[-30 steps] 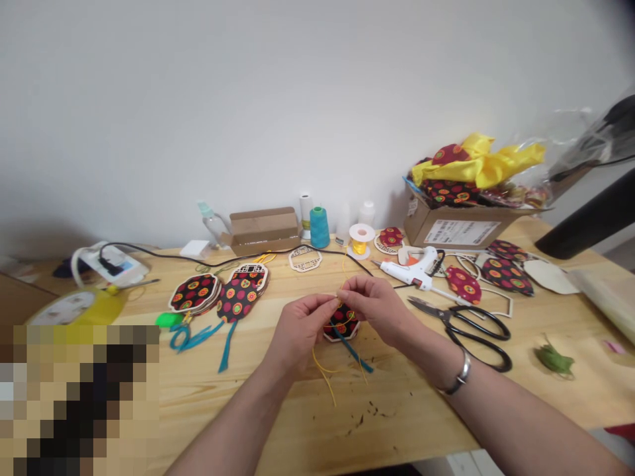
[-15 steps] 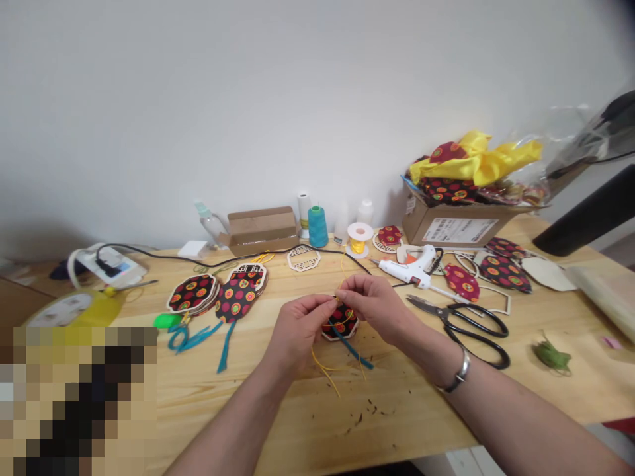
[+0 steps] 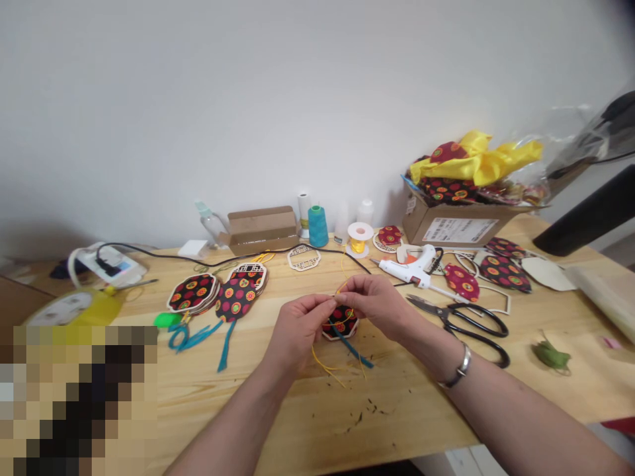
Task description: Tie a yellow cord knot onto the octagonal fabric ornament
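Observation:
Between finger and thumb of my left hand [image 3: 303, 325] and my right hand [image 3: 373, 305], yellow cord [image 3: 328, 365] is pinched; the two hands nearly touch at the fingertips. Loose ends of the cord trail below onto the table. Just under my fingers lies a patterned fabric piece in a pale wooden frame [image 3: 343, 322], partly hidden by both hands. A teal ribbon [image 3: 353, 350] runs from it toward the lower right. Behind my hands stands a spool of yellow cord [image 3: 358, 246], with a strand leading down toward my fingers.
Black-handled scissors [image 3: 461, 324] and a white glue gun [image 3: 414, 268] lie to the right. Framed fabric pieces [image 3: 193, 294] are stacked at left. A teal thread cone [image 3: 317, 226] and an overfull cardboard box [image 3: 456, 225] stand along the wall. A green bundle [image 3: 551, 354] sits far right.
My right fingers have shifted slightly closer to my left fingertips. One hanging cord end has swung a little to the right. The rest stays the same.

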A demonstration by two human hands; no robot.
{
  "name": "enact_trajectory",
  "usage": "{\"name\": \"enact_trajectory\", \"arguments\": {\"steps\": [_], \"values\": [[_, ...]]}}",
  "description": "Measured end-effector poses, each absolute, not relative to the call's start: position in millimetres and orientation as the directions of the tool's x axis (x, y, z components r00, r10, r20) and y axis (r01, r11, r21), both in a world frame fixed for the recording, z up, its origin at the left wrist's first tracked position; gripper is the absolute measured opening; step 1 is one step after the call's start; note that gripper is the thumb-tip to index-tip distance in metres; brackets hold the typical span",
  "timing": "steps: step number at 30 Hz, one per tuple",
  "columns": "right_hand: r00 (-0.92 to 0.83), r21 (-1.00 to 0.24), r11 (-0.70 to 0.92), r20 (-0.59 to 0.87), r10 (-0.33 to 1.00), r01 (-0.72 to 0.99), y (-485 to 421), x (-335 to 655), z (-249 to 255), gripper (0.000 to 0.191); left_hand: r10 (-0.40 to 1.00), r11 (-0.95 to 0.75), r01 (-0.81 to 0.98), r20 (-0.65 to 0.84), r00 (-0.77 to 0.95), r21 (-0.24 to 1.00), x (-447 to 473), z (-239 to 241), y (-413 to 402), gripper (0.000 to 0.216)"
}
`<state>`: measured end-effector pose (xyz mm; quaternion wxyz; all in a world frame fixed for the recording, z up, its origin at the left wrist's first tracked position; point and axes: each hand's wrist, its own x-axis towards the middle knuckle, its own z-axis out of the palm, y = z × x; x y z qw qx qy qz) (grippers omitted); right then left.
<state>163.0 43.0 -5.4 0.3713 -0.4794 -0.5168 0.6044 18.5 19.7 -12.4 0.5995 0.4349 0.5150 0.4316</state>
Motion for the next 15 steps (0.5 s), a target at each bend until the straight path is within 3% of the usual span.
{"name": "enact_trajectory", "arguments": {"steps": [11,15], "values": [[-0.284,-0.985,-0.064,-0.109,0.953,0.162,43.2,164.7,-3.8,0.018,0.969,0.218,-0.061,-0.21,0.127,0.974,17.5,-10.2,18.6,0.019],[-0.24,-0.962,0.047,-0.019,0.971,0.267,45.6,166.4,-4.3,0.015,0.972,0.233,-0.068,-0.231,0.036,0.97,18.0,-10.6,20.6,0.016]]}}
